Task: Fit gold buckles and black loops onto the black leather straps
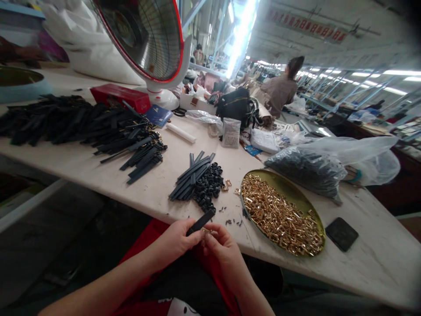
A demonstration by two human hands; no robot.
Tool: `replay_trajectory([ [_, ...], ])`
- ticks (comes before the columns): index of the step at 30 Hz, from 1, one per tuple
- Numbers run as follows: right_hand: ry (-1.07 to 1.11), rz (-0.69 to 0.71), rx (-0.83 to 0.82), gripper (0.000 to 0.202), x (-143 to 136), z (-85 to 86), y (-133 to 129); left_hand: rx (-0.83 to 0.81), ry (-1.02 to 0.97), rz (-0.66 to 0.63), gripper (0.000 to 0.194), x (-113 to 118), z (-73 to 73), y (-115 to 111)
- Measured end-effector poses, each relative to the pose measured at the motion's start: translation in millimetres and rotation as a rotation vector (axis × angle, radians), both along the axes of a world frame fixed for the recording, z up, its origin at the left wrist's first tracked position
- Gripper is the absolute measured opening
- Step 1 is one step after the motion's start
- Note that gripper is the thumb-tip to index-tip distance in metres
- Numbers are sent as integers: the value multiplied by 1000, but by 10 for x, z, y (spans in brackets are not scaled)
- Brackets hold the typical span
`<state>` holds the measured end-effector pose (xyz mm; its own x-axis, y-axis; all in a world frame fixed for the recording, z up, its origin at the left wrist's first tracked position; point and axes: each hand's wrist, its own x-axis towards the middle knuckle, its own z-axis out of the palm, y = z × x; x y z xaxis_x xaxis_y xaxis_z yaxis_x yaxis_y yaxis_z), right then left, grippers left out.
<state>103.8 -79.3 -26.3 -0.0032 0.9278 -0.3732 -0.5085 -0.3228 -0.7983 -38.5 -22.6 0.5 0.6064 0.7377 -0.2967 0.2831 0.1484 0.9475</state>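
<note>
Head cam: my L hand has its fingers pinching a flat black strap at table edge; my R hand pinches a small gold metal buckle right by it. Near them on the pale table: loose flat black straps, small black loops, plus round gold-coloured tray w/ gold buckles.

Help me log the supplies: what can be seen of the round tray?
The round, shallow tray looks like gold-toned metal, with a thin raised rim. It lies flat on the pale table, heaped with small shiny gold-coloured pieces that leave its far side bare. A flat black square lies just to its right.
</note>
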Motion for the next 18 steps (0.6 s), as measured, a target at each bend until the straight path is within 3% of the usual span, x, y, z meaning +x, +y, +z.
replay_trajectory([
  [4, 134, 102, -44, 39, -17, -40, -33, 49, 95, 41, 28, 29, -17, -14],
  [6, 114, 86, -5, 47, -28, -81, -43, 94, 141, 55, 28, 39, -27, -13],
  [11, -143, -40, 76, 21, -4, -159, -14, 128, 159, -18, 28, 4, -50, -2],
  [13, -96, -121, -7, 20, 22, -150, 21, 87, 149, -32, 33, -41, -70, -13],
  [16, 153, -254, -210, 27, 38, -129, 71, 26, 182, -45, 37, -103, -94, -45],
  [18, 268, -265, -304, 32, 25, -137, 82, 20, 213, -85, 34, -117, -89, -61],
])
